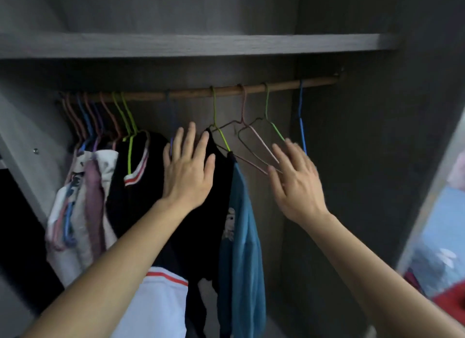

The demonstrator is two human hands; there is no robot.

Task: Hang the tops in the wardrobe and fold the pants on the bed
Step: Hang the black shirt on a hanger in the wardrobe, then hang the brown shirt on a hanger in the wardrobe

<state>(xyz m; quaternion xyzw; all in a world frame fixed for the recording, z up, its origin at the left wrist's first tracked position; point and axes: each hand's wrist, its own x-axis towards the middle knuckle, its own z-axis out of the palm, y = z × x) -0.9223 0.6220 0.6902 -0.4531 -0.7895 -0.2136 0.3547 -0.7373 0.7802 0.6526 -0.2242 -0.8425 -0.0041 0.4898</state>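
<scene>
Inside the wardrobe a wooden rail (191, 93) carries several wire hangers. A black and blue top (236, 207) hangs on a green hanger (220, 134) near the middle. A black top with a red-and-white striped collar (137, 171) hangs to its left, beside pale tops (80, 199). My left hand (187, 170) has straight spread fingers against the black top. My right hand (295, 180) is spread open right in front of the empty pink hanger (254, 141) and the empty green hanger (274, 129); I cannot tell whether it touches them. A blue hanger (302, 126) hangs at the far right.
A grey shelf (201, 44) runs above the rail. The wardrobe's dark side panel (377, 161) stands on the right. Past it, at the right edge, lie a blue bed surface (445, 219) and some clothes (432, 262). A white garment with a red stripe (161, 300) shows below my left arm.
</scene>
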